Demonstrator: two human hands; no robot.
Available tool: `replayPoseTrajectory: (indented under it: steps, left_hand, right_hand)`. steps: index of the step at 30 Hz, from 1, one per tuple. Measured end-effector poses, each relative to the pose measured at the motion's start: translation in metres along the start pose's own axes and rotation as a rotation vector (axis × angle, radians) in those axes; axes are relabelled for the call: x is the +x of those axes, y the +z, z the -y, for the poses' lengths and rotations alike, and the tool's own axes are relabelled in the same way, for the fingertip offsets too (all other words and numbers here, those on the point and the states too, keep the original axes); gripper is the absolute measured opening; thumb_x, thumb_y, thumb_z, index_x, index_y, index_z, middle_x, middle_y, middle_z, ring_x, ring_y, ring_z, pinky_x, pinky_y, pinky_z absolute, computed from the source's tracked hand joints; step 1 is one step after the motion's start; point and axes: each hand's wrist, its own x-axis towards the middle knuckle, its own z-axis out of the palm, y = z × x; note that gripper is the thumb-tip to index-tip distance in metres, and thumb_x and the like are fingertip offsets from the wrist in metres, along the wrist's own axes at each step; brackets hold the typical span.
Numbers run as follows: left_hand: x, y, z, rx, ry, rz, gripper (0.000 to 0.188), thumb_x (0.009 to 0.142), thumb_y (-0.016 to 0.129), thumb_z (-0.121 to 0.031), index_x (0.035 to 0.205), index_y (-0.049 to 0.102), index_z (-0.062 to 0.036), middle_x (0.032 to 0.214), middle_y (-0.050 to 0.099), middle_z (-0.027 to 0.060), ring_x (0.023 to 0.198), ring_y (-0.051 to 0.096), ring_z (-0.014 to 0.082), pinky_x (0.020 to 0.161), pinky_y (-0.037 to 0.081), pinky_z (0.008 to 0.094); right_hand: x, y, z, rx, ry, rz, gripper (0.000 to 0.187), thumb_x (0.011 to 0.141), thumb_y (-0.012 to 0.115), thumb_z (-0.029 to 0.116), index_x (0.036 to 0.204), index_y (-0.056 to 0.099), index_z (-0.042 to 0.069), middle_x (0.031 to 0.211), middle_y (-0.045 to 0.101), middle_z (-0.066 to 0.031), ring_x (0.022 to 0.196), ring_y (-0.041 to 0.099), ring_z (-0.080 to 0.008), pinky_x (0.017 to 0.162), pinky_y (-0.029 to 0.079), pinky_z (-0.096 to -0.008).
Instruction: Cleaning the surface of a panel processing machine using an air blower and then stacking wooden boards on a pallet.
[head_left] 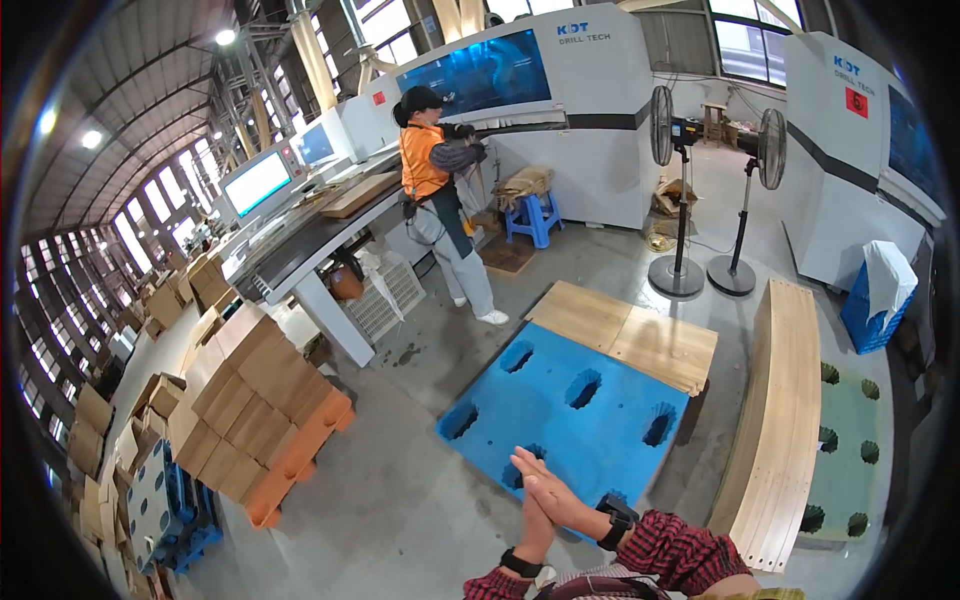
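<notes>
My left hand (533,528) and my right hand (552,488) are raised in front of me at the lower middle, palms pressed flat together and fingers stretched out. Neither holds anything. Each wrist wears a black watch, and the sleeves are red plaid. Beyond the hands a blue plastic pallet (570,400) lies on the concrete floor. Light wooden boards (630,335) cover its far end.
A stack of long wooden panels (780,420) rests on a green pallet (845,440) at the right. At the left, brown panels (250,400) sit stacked on an orange pallet. A person in an orange vest (440,190) stands at a large white machine. Two standing fans (680,200) are behind the pallet.
</notes>
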Motion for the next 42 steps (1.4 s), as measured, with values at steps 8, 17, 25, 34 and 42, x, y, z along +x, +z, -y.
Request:
replayPoseTrajectory:
  steps: [8,17,25,34,42]
  left_hand:
    - [0.076,-0.096,-0.124,-0.003,0.220,0.026,0.054,0.084,0.026,-0.037,0.125,0.007,-0.0079,0.130,0.009,0.0117,0.118,0.016,0.0231,0.095,0.015,0.0351]
    - [0.016,-0.287,-0.105,-0.159,0.317,-0.796,0.064,0.081,0.031,-0.040,0.124,-0.001,-0.0044,0.129,0.003,0.0159,0.119,0.010,0.0277,0.096,0.013,0.0345]
    - [0.026,-0.262,0.022,-0.106,-0.107,-0.487,0.057,0.079,0.040,-0.033,0.123,0.015,-0.0054,0.125,0.021,0.0118,0.113,0.025,0.0267,0.090,0.023,0.0397]
    - [-0.007,-0.182,0.119,0.679,-0.358,0.092,0.048,0.077,0.047,-0.026,0.114,0.033,0.0020,0.101,0.049,0.0075,0.089,0.046,0.0124,0.072,0.038,0.0240]
    - [-0.057,-0.140,0.140,0.640,-0.716,0.309,0.044,0.075,0.047,-0.025,0.110,0.040,-0.0002,0.081,0.057,0.0081,0.077,0.052,0.0130,0.069,0.039,0.0230]
  right_hand:
    - [0.041,-0.129,0.048,-0.037,-0.185,-0.132,0.047,0.085,0.021,0.031,0.121,0.022,0.002,0.127,0.021,-0.0102,0.118,0.017,-0.0199,0.095,0.015,-0.0303]
    - [-0.086,-0.279,-0.061,0.560,-0.011,-1.208,0.055,0.082,0.026,0.044,0.125,0.015,0.011,0.126,0.021,-0.0110,0.114,0.025,-0.0206,0.092,0.020,-0.0306]
    - [-0.114,-0.141,-0.146,0.620,0.516,-0.767,0.051,0.080,0.042,0.033,0.120,0.026,0.007,0.102,0.041,-0.0045,0.090,0.042,-0.0152,0.075,0.034,-0.0279]
    - [-0.137,-0.082,-0.149,0.807,0.766,-0.525,0.054,0.081,0.040,0.025,0.123,0.014,0.005,0.116,0.033,-0.0164,0.098,0.043,-0.0262,0.077,0.037,-0.0315]
    - [-0.140,-0.069,-0.114,0.520,0.825,0.080,0.042,0.082,0.040,0.023,0.117,0.031,0.002,0.098,0.051,-0.0134,0.084,0.052,-0.0185,0.069,0.042,-0.0265]
